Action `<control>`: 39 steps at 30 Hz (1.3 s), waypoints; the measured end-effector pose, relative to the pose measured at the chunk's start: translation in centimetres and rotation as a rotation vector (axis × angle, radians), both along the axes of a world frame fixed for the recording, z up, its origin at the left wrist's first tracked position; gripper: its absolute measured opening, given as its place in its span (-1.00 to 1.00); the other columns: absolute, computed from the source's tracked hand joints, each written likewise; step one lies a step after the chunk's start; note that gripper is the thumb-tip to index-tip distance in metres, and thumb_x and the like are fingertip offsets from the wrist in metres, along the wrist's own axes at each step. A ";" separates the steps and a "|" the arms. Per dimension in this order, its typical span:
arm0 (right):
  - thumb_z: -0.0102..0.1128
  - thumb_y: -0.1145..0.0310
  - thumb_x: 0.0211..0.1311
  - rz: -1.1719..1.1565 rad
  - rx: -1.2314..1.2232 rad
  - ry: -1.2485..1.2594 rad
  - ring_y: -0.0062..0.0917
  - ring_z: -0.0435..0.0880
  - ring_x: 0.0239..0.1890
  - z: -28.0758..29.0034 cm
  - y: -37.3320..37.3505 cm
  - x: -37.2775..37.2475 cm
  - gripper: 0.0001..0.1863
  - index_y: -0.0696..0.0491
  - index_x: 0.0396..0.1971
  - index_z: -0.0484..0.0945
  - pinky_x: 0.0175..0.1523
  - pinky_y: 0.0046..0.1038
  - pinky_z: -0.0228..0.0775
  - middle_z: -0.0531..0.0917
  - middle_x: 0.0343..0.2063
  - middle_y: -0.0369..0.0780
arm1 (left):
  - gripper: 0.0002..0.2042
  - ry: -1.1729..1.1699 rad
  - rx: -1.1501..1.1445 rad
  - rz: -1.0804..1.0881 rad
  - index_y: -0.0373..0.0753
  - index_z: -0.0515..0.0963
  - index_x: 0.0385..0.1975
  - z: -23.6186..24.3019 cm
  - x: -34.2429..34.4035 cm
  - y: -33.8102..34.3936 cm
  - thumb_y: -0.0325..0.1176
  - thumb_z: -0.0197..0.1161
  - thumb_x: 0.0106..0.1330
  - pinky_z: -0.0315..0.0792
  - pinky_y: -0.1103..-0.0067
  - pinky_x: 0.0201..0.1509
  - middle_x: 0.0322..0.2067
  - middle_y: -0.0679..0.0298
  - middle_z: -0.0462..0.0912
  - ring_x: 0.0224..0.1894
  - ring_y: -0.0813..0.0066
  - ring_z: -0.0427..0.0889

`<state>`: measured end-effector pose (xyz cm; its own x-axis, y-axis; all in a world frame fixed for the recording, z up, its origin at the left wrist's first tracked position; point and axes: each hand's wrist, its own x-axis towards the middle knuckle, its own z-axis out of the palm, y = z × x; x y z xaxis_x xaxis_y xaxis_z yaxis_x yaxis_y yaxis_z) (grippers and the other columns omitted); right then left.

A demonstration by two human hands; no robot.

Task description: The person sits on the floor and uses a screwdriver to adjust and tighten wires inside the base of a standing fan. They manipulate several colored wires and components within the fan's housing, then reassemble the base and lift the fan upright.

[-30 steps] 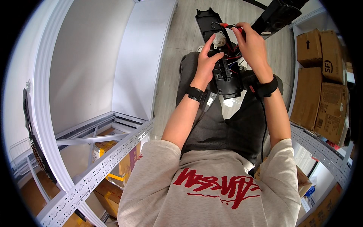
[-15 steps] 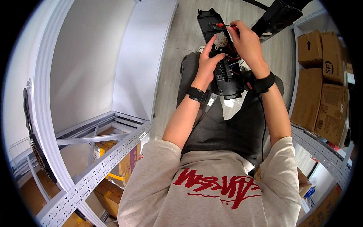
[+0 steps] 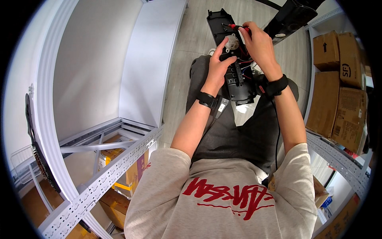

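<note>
A long black plastic housing (image 3: 242, 95) lies over my knees, its inside facing up with wires and a row of small dark parts. A round metal motor-like part (image 3: 232, 43) sits in its middle. My left hand (image 3: 218, 68) grips the housing's left side, index finger against the round part and thumb stretched across the housing; its other fingers are hidden. In my right hand (image 3: 258, 46) is a red-and-black screwdriver (image 3: 232, 26), held nearly level, its thin tip pointing left over the housing's far end. Whether the tip touches anything is too small to tell.
A tall glossy black object (image 3: 292, 20) stands beyond my right hand. Cardboard boxes (image 3: 324, 103) fill the right-hand shelf. On the left is a white metal rack (image 3: 103, 179) with taped boxes. A dark cable (image 3: 277, 135) runs down from my right wristband.
The screwdriver has shifted very slightly within my right hand's reach over the housing's far end. My left hand stays in place.
</note>
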<state>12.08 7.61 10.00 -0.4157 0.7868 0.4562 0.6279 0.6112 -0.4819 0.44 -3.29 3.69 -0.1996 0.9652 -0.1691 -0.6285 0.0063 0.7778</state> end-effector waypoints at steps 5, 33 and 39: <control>0.20 0.21 0.37 -0.027 -0.067 0.046 -0.06 0.69 -0.37 0.6 -0.6 0.3 -0.73 0.14 -0.17 0.57 -0.31 -0.22 0.52 0.70 -0.42 -0.01 | -0.32 0.030 0.010 0.021 -0.21 0.32 0.37 -0.5 0.0 0.1 -0.69 0.23 0.18 0.45 0.57 0.19 0.27 0.13 0.42 0.18 0.44 0.52; 0.25 0.31 0.38 -0.057 -0.526 0.267 -0.73 0.53 -0.59 4.9 -8.9 8.2 -0.77 0.08 -0.07 0.59 -0.46 -0.62 0.35 0.59 -0.60 -0.33 | -0.88 -0.079 -0.040 0.063 -0.23 0.55 -0.20 -1.5 0.0 0.1 -0.42 0.30 0.32 0.42 0.68 -0.12 -0.26 0.41 0.57 -0.22 0.66 0.54; 0.25 0.31 0.38 -0.051 -0.536 0.256 -0.72 0.52 -0.59 5.0 -9.1 8.1 -0.77 0.07 -0.06 0.59 -0.47 -0.61 0.34 0.58 -0.60 -0.33 | -0.80 0.053 -0.007 0.111 -0.25 0.56 -0.18 -1.5 0.2 0.2 -0.23 0.26 0.44 0.34 0.70 -0.03 -0.24 0.44 0.56 -0.17 0.70 0.46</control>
